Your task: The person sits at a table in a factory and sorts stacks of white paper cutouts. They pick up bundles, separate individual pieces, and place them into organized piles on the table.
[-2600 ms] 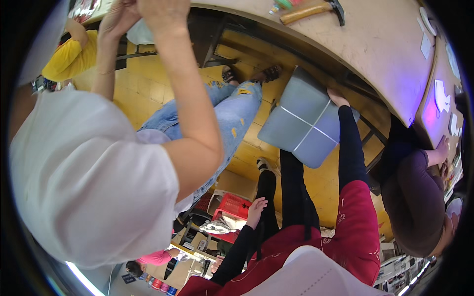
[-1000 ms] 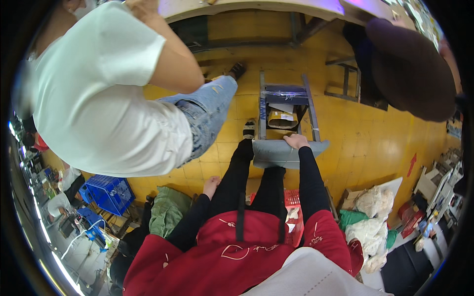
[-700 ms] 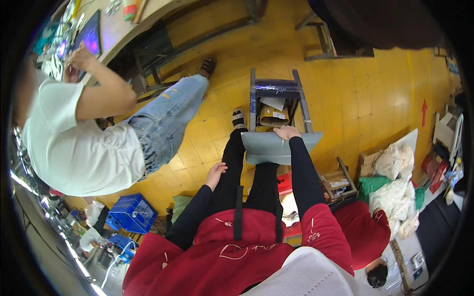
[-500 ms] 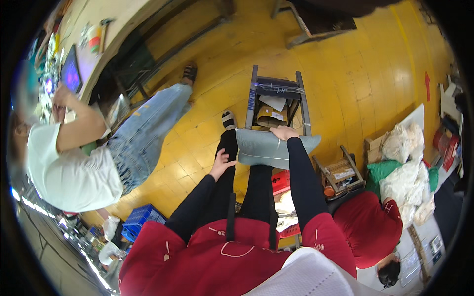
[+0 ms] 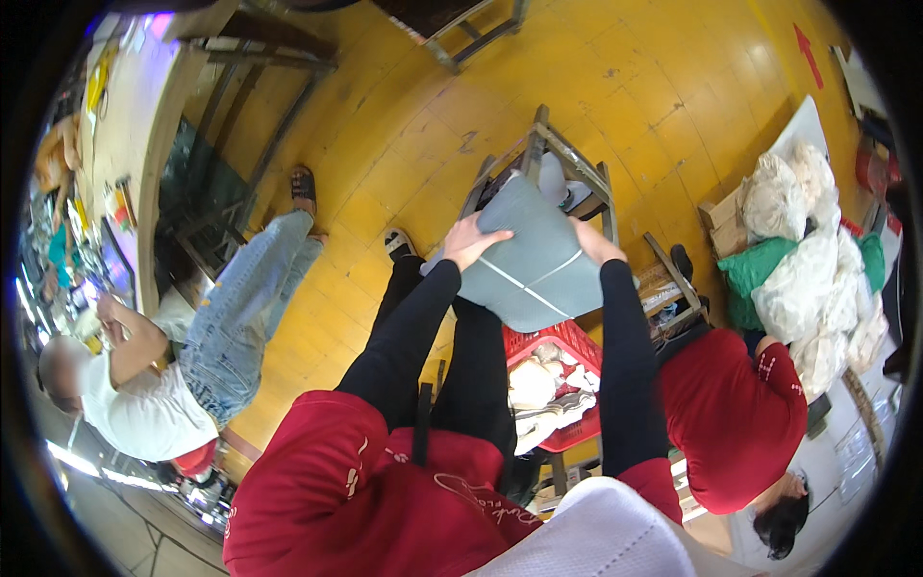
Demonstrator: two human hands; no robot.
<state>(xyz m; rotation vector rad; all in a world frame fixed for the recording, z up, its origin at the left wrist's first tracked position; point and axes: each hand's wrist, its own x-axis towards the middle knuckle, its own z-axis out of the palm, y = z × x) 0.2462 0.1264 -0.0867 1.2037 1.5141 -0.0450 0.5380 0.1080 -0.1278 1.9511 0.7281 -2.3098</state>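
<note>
A grey, flat, cushion-like pad (image 5: 534, 250) with white bands crossed over it is held in front of my legs. My left hand (image 5: 468, 242) grips its left edge, thumb lying on top. At its far right edge my right hand (image 5: 598, 242) is closed, with the fingers partly hidden behind the pad. Just beyond, and partly covered by the pad, stands a wooden stool-like frame (image 5: 579, 159) with some items inside it.
Below the pad is a red basket (image 5: 585, 348) with whitish pieces in it. White plastic bags (image 5: 817, 288) and a green bag (image 5: 748, 279) are piled at right. A person in red (image 5: 731, 413) sits close on my right; another in white (image 5: 144, 409) stands left beside a worktable (image 5: 165, 144).
My left hand, free before, has taken hold of the pad's left edge. The pad has turned and tilted, with its banded face now up. My view has swung to the right.
</note>
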